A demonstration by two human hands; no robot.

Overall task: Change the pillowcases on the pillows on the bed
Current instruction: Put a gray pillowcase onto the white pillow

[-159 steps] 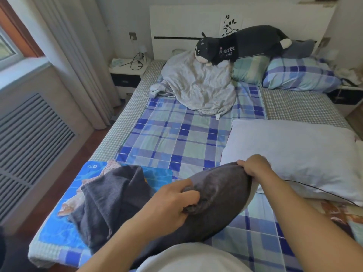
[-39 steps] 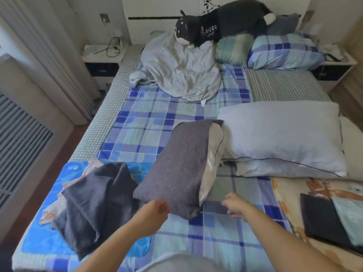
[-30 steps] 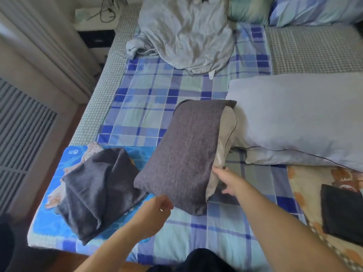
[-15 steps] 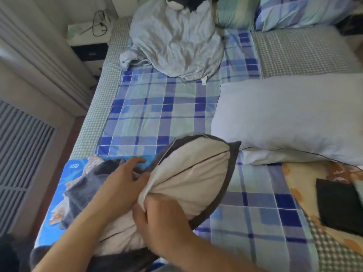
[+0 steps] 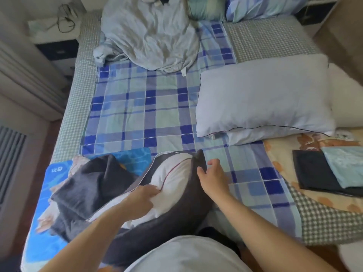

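Left hand (image 5: 142,198) fingers curled, pressing down, right hand (image 5: 213,176) apparently loose grip, both forearms extended
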